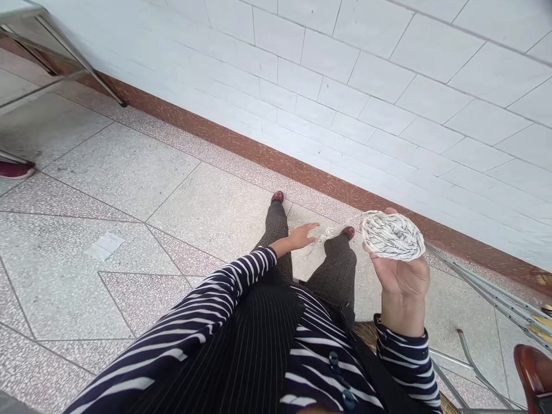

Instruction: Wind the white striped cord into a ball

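My right hand (403,279) is raised at the right, palm up, with its fingers around the underside of a skein of yarn (393,236). The skein is a flat oval wound from thick off-white strands with dark flecks. A thin strand trails from its left side. My left hand (302,236) is lower, over my lap, with thumb and fingers apart and nothing visible between them. Just beyond its fingertips, a pale loose tangle of strands (325,234) shows between my feet, apparently on the floor.
A white tiled wall (345,86) with a reddish-brown base runs across the front. Metal crutches (487,279) lie at the right, near a brown leather shoe (535,374). A metal-legged table (81,63) stands at the left. A piece of paper (103,246) lies on the floor.
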Demonstrator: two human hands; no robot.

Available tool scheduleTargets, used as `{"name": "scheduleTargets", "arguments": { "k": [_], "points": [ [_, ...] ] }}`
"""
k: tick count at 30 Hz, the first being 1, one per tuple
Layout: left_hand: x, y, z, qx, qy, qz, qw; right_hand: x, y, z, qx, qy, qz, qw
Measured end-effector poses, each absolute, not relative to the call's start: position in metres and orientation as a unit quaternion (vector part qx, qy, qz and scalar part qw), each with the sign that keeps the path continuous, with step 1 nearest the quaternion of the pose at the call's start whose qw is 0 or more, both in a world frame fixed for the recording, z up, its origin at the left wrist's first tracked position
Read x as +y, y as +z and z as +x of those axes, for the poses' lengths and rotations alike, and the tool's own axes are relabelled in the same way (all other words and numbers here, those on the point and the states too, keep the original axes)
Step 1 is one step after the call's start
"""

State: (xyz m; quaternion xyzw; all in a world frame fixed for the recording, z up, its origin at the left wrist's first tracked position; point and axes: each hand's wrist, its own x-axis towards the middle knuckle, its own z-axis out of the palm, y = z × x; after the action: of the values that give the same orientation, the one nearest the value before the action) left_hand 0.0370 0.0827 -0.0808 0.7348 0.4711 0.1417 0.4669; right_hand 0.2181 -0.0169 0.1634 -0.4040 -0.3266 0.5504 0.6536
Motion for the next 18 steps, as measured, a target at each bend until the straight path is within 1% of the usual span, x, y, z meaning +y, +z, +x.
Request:
{"name": "scheduleTargets", "arguments": {
  "k": [3,8,12,16,18],
  "points": [
    [0.088,-0.076,0.049,0.425,0.158,0.749,0.484,-0.019,0.167,0.219,-0.327,0.550,-0.392,0.661],
    [0.085,-0.074,0.062,0.399,0.132,0.741,0.524,-0.020,0.174,0.229,-0.328,0.533,-0.364,0.690],
    [0.071,-0.074,0.056,0.372,0.102,0.736,0.557,-0.017,0.183,0.241,-0.342,0.501,-0.336,0.721],
    [0.054,-0.078,0.046,0.359,0.106,0.688,0.622,-0.015,0.187,0.248,-0.328,0.481,-0.337,0.740],
    [0.048,-0.081,0.047,0.351,0.106,0.684,0.630,-0.016,0.187,0.247,-0.314,0.479,-0.344,0.745]
  ]
}}
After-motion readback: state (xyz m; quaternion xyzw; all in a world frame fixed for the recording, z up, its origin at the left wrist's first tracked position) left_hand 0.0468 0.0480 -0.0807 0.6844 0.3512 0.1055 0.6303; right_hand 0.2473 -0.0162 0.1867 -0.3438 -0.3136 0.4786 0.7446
